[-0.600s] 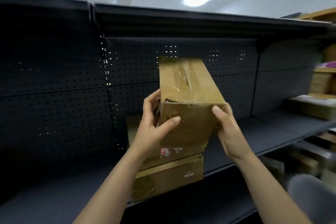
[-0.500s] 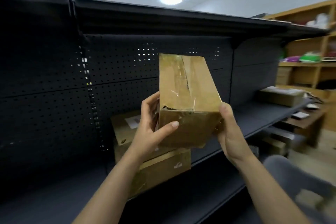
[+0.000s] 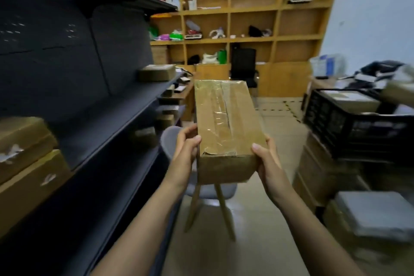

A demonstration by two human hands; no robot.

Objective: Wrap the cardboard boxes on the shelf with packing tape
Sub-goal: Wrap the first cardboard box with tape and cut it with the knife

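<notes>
Box (image 3: 226, 123) has swung away from the shelf (image 3: 107, 119): half a second ago it was held before the shelf's back panel, now it is out over the aisle, above a grey chair (image 3: 208, 190). Left hand (image 3: 187, 148) and right hand (image 3: 267, 159) each grip a side of its near end. Likely it is headed for taping; no tape roll shows. Two stacked boxes (image 3: 26, 163) sit at the shelf's front edge, left. Wooden cubbies (image 3: 253, 9) line the far wall; a black crate (image 3: 349, 125) stands right.

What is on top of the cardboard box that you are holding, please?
Wrinkled clear packing tape runs lengthwise along the top of the cardboard box. The closed flaps hide whatever is inside.
</notes>
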